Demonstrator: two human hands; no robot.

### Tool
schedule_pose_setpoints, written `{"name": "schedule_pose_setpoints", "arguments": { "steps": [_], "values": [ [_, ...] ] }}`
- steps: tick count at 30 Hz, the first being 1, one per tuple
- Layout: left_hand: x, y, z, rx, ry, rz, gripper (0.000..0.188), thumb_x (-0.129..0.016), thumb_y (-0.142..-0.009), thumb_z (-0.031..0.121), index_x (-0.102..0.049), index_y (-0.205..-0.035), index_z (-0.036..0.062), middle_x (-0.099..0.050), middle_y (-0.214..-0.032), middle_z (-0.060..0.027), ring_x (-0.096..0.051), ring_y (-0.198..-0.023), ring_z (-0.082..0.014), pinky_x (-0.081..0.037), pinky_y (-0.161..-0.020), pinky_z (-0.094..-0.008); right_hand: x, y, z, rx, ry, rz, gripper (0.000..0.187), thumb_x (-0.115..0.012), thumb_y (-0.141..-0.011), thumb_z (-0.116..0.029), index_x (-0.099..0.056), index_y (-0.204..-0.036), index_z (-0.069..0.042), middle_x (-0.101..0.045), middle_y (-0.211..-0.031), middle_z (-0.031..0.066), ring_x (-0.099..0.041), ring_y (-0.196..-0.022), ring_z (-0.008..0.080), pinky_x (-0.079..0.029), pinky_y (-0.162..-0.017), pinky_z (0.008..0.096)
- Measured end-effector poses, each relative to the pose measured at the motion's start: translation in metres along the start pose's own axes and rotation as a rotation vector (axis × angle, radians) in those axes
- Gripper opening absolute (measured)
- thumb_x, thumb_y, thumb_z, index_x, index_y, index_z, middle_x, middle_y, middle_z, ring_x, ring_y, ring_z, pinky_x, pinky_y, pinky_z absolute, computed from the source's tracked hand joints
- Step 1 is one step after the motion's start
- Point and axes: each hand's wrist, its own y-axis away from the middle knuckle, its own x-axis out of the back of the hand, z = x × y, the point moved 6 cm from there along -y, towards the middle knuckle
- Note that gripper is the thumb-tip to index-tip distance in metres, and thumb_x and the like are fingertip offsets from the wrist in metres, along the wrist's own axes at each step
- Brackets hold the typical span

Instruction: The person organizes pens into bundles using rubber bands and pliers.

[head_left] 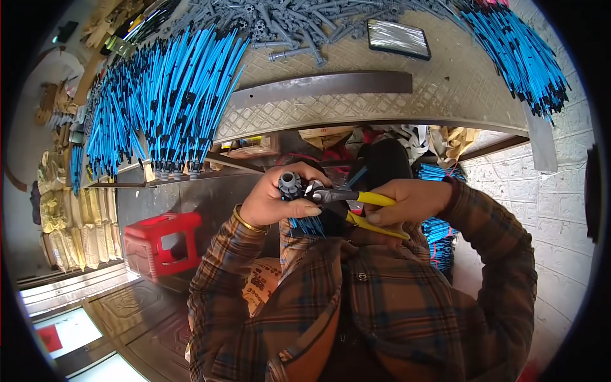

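Close in front of my chest, my left hand (pixel 272 198) is closed around a grey toothed plastic fitting (pixel 291 181) whose round open end faces up. Thin blue rods (pixel 309 226) show just below that hand; whether they join the fitting is hidden. My right hand (pixel 412 198) grips a pair of pliers (pixel 377 198) by its yellow handles, which stand apart. The metal jaws point left and reach the side of the fitting, beside my left fingers. What lies between the jaws is too small to make out.
Ahead runs a patterned tabletop (pixel 458 102) with a dark flat strip (pixel 324 86) and a phone (pixel 399 38). Grey plastic fittings (pixel 280 22) heap at the back. Blue rod bundles (pixel 184 95) stand left, another bundle (pixel 515 57) lies right. A red stool (pixel 162 245) sits lower left.
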Motion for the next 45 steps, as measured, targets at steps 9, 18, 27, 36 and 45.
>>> {"name": "schedule_pose_setpoints", "arguments": {
  "steps": [9, 18, 27, 36, 45],
  "values": [
    [-0.002, 0.004, 0.001, 0.050, -0.043, -0.003, 0.036, -0.074, -0.063, 0.010, -0.060, -0.094, -0.0010, -0.058, -0.087, -0.0039, -0.053, -0.078, -0.0115, -0.042, -0.070, -0.0249, 0.002, 0.010, -0.022, -0.182, -0.072, -0.060, 0.029, -0.049, -0.090, -0.025, -0.048, -0.104, -0.001, -0.060, -0.082, 0.0061, -0.059, -0.070, 0.0110, -0.048, -0.058, 0.0244],
    [0.003, 0.005, -0.003, 0.019, -0.030, 0.076, 0.019, -0.070, -0.072, 0.003, -0.055, -0.083, 0.0035, -0.059, -0.084, -0.0018, -0.053, -0.077, -0.0077, -0.043, -0.070, -0.0227, -0.003, 0.006, -0.035, 0.029, 0.393, 0.194, 0.031, -0.047, -0.090, -0.030, -0.050, -0.094, 0.001, -0.058, -0.073, 0.0095, -0.059, -0.063, 0.0190, -0.045, -0.054, 0.0321],
    [0.003, 0.004, -0.006, 0.007, -0.127, 0.296, 0.024, -0.071, -0.069, 0.001, -0.056, -0.088, 0.0017, -0.058, -0.082, -0.0023, -0.053, -0.075, -0.0073, -0.043, -0.069, -0.0219, 0.003, 0.008, -0.061, 0.097, 0.905, 0.361, 0.029, -0.053, -0.085, -0.028, -0.049, -0.088, 0.001, -0.056, -0.069, 0.0190, -0.056, -0.066, 0.0364, -0.043, -0.058, 0.0411],
    [0.022, 0.007, -0.016, -0.184, 0.378, 0.031, 0.050, -0.073, -0.067, 0.017, -0.053, -0.106, -0.0071, -0.058, -0.075, -0.0077, -0.054, -0.071, -0.0162, -0.044, -0.066, -0.0294, 0.000, 0.003, -0.072, 0.212, 0.927, 0.357, 0.028, -0.053, -0.085, -0.027, -0.049, -0.092, 0.000, -0.057, -0.072, 0.0150, -0.057, -0.065, 0.0315, -0.044, -0.058, 0.0387],
    [0.023, 0.012, -0.017, -0.213, 0.363, 0.051, 0.060, -0.074, -0.067, 0.027, -0.051, -0.107, -0.0103, -0.058, -0.074, -0.0092, -0.055, -0.070, -0.0196, -0.044, -0.063, -0.0305, 0.001, -0.001, -0.063, 0.230, 0.684, 0.227, 0.028, -0.052, -0.088, -0.027, -0.049, -0.097, -0.001, -0.056, -0.075, 0.0118, -0.057, -0.070, 0.0218, -0.043, -0.062, 0.0334]
  ]
}}
